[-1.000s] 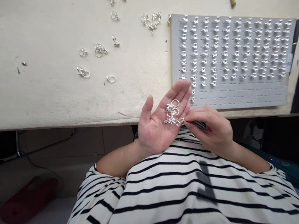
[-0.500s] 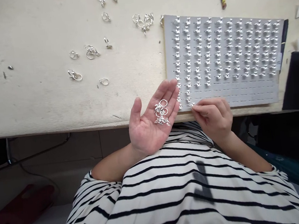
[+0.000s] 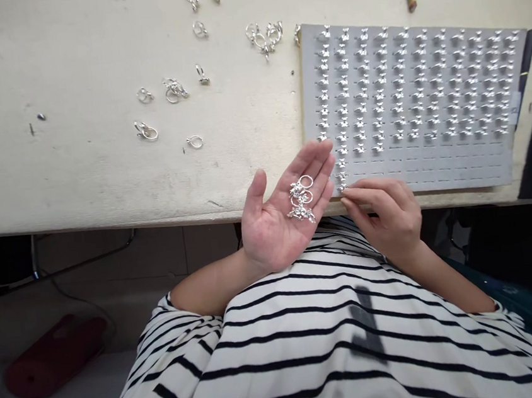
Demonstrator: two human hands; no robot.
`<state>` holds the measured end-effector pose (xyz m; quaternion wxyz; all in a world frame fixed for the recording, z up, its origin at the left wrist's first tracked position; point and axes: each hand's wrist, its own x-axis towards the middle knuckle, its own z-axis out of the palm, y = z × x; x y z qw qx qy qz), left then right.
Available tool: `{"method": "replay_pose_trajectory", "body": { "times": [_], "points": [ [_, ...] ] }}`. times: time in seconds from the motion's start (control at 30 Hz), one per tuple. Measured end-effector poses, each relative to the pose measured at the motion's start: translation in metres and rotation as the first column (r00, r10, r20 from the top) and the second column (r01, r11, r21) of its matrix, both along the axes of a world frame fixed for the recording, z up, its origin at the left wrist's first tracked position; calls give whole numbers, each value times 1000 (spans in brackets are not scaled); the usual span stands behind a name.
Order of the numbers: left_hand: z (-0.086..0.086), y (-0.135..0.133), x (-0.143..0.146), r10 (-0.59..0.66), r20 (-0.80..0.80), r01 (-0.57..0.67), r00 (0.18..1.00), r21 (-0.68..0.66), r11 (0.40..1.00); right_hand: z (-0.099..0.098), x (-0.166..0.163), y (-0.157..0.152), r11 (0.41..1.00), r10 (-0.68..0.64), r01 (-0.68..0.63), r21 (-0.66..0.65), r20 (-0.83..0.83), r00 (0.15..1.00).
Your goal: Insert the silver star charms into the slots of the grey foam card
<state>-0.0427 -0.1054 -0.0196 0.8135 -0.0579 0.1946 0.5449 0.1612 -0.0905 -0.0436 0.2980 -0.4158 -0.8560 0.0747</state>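
Silver-looking rings (image 3: 300, 196) lie on the left palm (image 3: 272, 233), below the fingers (image 3: 312, 162).

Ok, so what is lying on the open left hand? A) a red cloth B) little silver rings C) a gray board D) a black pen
B. The left hand lies open, palm up, with a small heap of little silver rings on its palm.
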Motion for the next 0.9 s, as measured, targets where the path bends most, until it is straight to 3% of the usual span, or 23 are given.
{"method": "replay_pose_trajectory", "body": {
  "times": [0.23, 0.43, 0.77, 0.9],
  "points": [
    [0, -3, 5, -95, 32, 92, 995, 93, 991, 31, -25, 1, 992, 109, -119, -53, -157, 981],
    [1, -4, 7, -138, 45, 133, 989, 86, 987, 31, -32, 4, 976, 124, -150, -156, -160, 979],
    [-3, -6, 7, -148, 7, 146, 989, 138, 980, 23, -21, 2, 977, 46, -94, -190, -240, 970],
    [-9, -11, 10, -148, -175, 172, 973, 128, 977, 26, -17, 0, 914, -62, -113, -390, -408, 911]
  ]
}}
